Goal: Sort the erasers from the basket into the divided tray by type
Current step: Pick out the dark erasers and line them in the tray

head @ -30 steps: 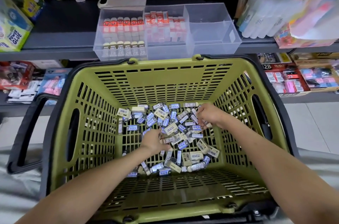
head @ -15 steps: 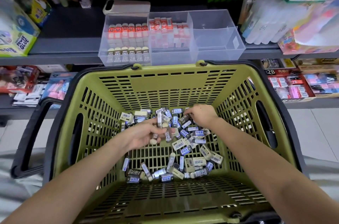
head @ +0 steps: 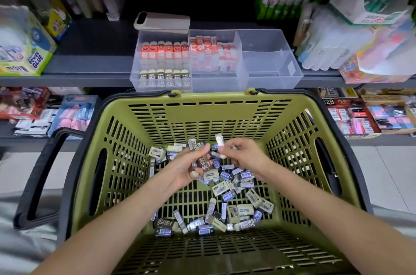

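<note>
An olive-green slotted basket [head: 211, 114] holds several loose erasers [head: 227, 196] in blue, cream and brown sleeves. My left hand [head: 186, 169] is raised above the pile and grips a few brown 2B erasers [head: 203, 162]. My right hand [head: 243, 157] is close beside it and pinches a pale eraser [head: 219, 140] upright at its fingertips. On the shelf behind stands the clear divided tray [head: 270, 76]. Its left compartments hold rows of red-topped and 2B erasers, the middle holds red-and-white ones, and the right ones look bare.
A grey case [head: 162, 20] lies behind the tray. Glue boxes [head: 24, 54] sit at the left of the shelf and plastic-wrapped packs [head: 351, 45] at the right. A lower shelf with stationery packs [head: 360, 114] runs behind the basket. The basket's black handles hang at both sides.
Both hands have lifted out of the eraser pile and come together above it. The left now holds brown 2B erasers, the right a pale one. The camera has tilted downward.
</note>
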{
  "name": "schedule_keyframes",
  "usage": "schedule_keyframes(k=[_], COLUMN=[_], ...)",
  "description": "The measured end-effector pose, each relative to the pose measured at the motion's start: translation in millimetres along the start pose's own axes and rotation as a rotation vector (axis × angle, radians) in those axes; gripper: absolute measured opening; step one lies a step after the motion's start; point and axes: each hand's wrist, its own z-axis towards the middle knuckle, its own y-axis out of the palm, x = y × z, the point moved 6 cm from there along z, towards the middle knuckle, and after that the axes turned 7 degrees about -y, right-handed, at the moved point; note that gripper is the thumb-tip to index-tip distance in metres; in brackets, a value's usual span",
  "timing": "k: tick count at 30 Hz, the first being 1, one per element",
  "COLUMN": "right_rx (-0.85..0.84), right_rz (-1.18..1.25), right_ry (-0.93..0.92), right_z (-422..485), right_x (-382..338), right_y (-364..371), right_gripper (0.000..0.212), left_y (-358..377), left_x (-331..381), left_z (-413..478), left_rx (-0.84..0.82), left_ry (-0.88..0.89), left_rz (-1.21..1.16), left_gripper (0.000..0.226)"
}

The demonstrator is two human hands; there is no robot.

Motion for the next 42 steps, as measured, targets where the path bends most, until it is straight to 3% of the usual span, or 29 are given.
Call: schedule_keyframes(k=[3, 7, 11, 14, 15, 17, 20, 24, 27, 31, 34, 36, 39, 42], right_rx=[0.022, -0.005, -0.146, 0.021, 0.132, 0.302, 0.294, 0.282, 0.267, 0.256, 0.188, 0.075, -0.068, -0.091], right_rz=[-0.055, -0.090, 0.028, 0.154, 0.075, -0.313, -0.861, -1.076, -1.036, -0.857, -0.686, -0.495, -0.160, 0.072], right_ry=[-0.147, -0.196, -0.058, 0.082, 0.095, 0.095, 0.114, 0.118, 0.162, 0.142, -0.013, -0.159, -0.294, -0.326], right_z=[-12.9, -15.4, -17.5, -5.7, 0.5, 12.4, 25.4, 42.3, 45.1, 32.3, 17.3, 1.0, -25.2, -31.8], right_x=[-19.6, -24.5, -14.2, 11.8, 20.9, 35.6, 49.2, 56.7, 57.5, 41.7, 11.0, -19.7, -79.1, -136.0], right_y=[27.0, 35.8, 26.3, 1.5, -10.8, -32.9, -39.3, -32.2, -25.8, -22.8, -18.4, -10.2, -0.8, -0.6], right_gripper=[0.018, 0.023, 0.036, 0.034, 0.030, 0.027, 0.034, 0.033, 0.025, 0.021, 0.009, 0.013, 0.014, 0.023], left_y=[6.7, 4.8, 7.5, 10.6, 11.6, 14.7, 14.7, 13.1, 9.2, 8.8, 14.3, 19.9, 23.8, 15.6], left_x=[1.6, 3.1, 6.9, 6.6, 5.4, 2.7, 2.8, 7.0, 11.3, 15.5, 18.4, 26.7, 50.3, 80.5], left_z=[2.0, 2.2, -1.5, -4.1, -5.0, -6.9, -7.6, -8.9, -11.0, -20.8, -34.8, -49.3, -80.4, -114.2], left_rx=[-0.037, 0.007, 0.082, 0.044, 0.029, -0.001, 0.003, -0.025, -0.013, 0.012, 0.017, -0.007, -0.072, -0.106], left_ry=[0.038, 0.085, 0.101, 0.062, 0.036, 0.001, -0.008, 0.005, 0.018, -0.023, -0.051, -0.023, 0.090, 0.233], left_rz=[0.011, 0.050, 0.158, 0.102, 0.103, 0.139, 0.160, 0.121, 0.057, 0.006, 0.159, 0.260, 0.337, 0.284], left_gripper=[0.090, 0.110, 0.077, 0.050, 0.042, 0.031, 0.036, 0.013, 0.019, 0.008, 0.013, 0.014, 0.027, 0.041])
